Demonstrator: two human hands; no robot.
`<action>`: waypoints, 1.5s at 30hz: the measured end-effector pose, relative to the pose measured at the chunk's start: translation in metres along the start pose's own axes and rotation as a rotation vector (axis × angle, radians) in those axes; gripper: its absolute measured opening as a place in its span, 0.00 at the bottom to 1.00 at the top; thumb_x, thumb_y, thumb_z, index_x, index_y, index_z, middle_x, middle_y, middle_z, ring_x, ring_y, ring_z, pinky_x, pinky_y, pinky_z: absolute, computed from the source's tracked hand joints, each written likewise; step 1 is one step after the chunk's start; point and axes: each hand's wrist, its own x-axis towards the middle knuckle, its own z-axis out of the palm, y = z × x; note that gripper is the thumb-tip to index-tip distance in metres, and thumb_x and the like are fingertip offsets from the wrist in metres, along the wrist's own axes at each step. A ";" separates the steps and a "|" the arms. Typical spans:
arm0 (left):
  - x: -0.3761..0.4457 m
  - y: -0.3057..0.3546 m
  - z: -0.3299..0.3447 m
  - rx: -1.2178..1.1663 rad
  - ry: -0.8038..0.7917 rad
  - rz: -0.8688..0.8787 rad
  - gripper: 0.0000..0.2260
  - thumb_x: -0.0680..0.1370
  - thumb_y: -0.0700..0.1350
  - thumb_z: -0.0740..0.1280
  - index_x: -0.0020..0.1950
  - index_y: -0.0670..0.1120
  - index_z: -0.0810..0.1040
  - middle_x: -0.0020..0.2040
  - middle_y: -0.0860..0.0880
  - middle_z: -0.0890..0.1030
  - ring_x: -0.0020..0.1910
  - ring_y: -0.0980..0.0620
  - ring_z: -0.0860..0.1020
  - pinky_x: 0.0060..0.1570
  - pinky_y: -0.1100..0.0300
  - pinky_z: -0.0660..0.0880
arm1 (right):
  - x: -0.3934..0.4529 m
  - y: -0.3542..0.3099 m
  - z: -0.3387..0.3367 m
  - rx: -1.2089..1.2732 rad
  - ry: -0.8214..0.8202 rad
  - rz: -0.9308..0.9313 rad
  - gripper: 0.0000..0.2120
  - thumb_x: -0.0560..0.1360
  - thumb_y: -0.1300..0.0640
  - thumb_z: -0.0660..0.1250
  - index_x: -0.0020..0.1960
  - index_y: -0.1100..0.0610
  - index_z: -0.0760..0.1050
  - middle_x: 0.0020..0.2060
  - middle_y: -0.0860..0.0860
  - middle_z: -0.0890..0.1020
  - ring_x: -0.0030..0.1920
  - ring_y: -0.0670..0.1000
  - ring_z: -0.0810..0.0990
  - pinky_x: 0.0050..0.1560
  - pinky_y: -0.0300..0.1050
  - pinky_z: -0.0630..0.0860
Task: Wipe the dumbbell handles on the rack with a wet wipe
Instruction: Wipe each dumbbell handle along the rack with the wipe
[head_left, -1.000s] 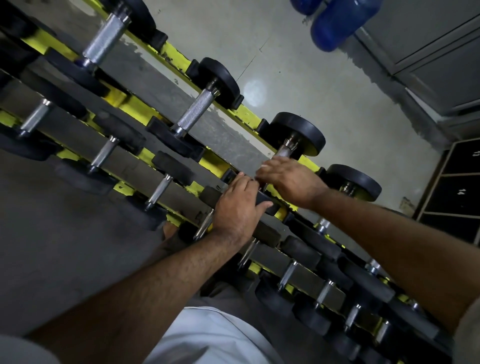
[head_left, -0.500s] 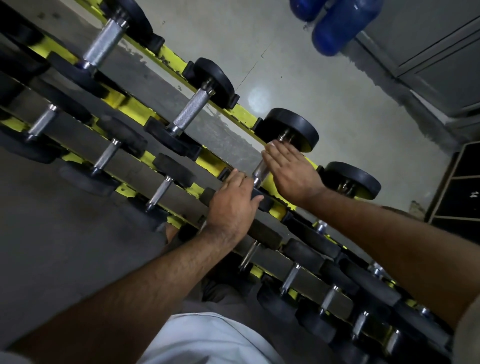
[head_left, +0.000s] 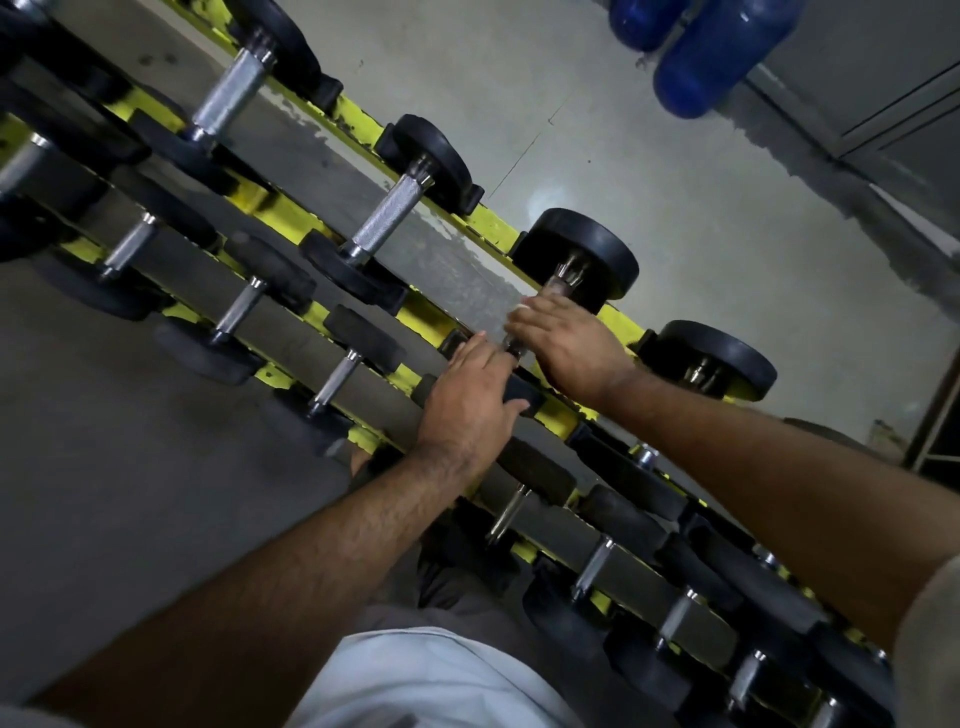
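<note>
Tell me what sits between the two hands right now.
In the head view, the dumbbell handle shows in the narrow gap between the left hand and right hand, which covers its upper part.

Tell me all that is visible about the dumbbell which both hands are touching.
The dumbbell lies across the yellow rack's far row. Its far head is a round black disc, rubber by its look. The metal handle shows only near that head; the right hand covers the rest. The left hand rests on the black near head. No wipe can be made out.

Dumbbells (head_left: 384, 223) in rows across rack (head_left: 358, 122) (running diagonally), bottles (head_left: 717, 52) on floor behind, both hands on one handle (head_left: 563, 275)
</note>
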 end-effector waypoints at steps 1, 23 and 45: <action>0.001 0.000 -0.001 -0.001 0.005 -0.002 0.24 0.76 0.53 0.72 0.68 0.47 0.73 0.73 0.49 0.71 0.78 0.52 0.59 0.75 0.54 0.61 | 0.002 0.006 0.000 0.034 -0.002 -0.051 0.18 0.77 0.65 0.65 0.66 0.59 0.78 0.65 0.55 0.80 0.69 0.57 0.75 0.75 0.54 0.60; -0.016 0.023 0.007 0.185 0.136 0.021 0.18 0.75 0.48 0.73 0.62 0.46 0.76 0.61 0.48 0.76 0.67 0.48 0.72 0.68 0.51 0.71 | -0.047 -0.006 -0.008 0.917 0.345 0.631 0.13 0.77 0.59 0.63 0.57 0.52 0.82 0.53 0.49 0.85 0.53 0.50 0.82 0.52 0.43 0.77; -0.103 0.094 0.043 0.031 0.097 0.103 0.13 0.78 0.40 0.61 0.61 0.45 0.78 0.59 0.45 0.78 0.57 0.44 0.77 0.55 0.50 0.76 | -0.192 -0.065 -0.011 1.771 0.551 1.143 0.11 0.76 0.68 0.66 0.57 0.60 0.75 0.37 0.54 0.78 0.24 0.44 0.74 0.23 0.36 0.68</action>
